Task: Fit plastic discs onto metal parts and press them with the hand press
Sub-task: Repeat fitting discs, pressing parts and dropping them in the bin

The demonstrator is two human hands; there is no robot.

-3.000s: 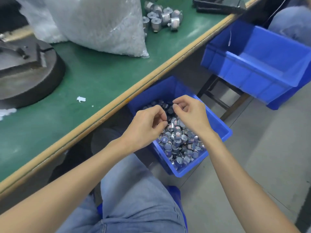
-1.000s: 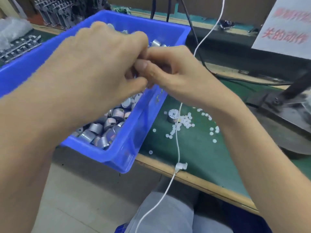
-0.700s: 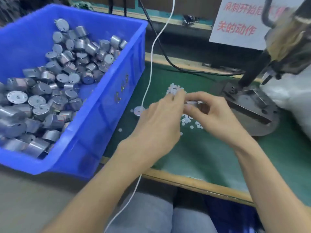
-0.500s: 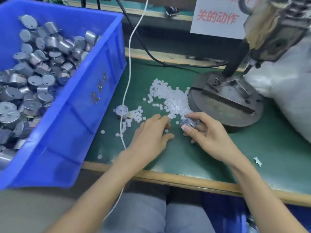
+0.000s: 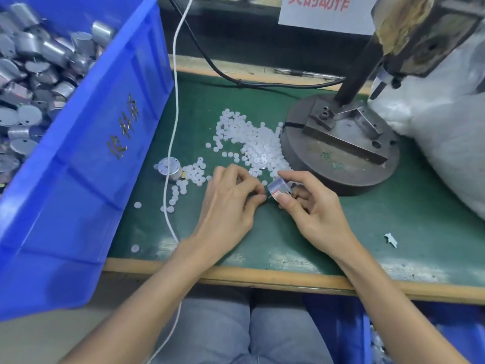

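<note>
A: The part (image 5: pixel 279 189) is off the desk (image 5: pixel 393 206), low over its front middle. The right hand (image 5: pixel 312 206) grips it, thumb on the near side, forefinger curled over the far side, thin shaft pointing left.

B: And the left hand (image 5: pixel 231 200) meets it there, fingertips (image 5: pixel 258 197) bunched at the shaft's tip. Thumb and forefinger are pressed together, but I cannot tell whether a disc sits between them.

A: The discs (image 5: pixel 257 145) lie just behind both hands — a loose white heap on the green top, running right up against the press (image 5: pixel 338 145).

B: Round dark base at the right rear, a stepped metal block on it, a black column rising to the head at the top corner.

A: Left of the hands, a loose part (image 5: pixel 170 166) stands on end among a smaller scatter of discs. The white cable (image 5: pixel 172 127) passes right by it and drops over the front edge.

B: Further left, the big blue bin (image 5: pixel 86 166) — heaped with metal parts, its near corner hanging past the desk.

A: On the far right a white bag (image 5: pixel 446 127) leans against the press base. A paper scrap (image 5: pixel 391 239) lies on the desk, right of the right wrist.

B: At the back, a black cable (image 5: pixel 236 80) along the rear edge, and a white sign (image 5: pixel 322 11) with red characters.
</note>
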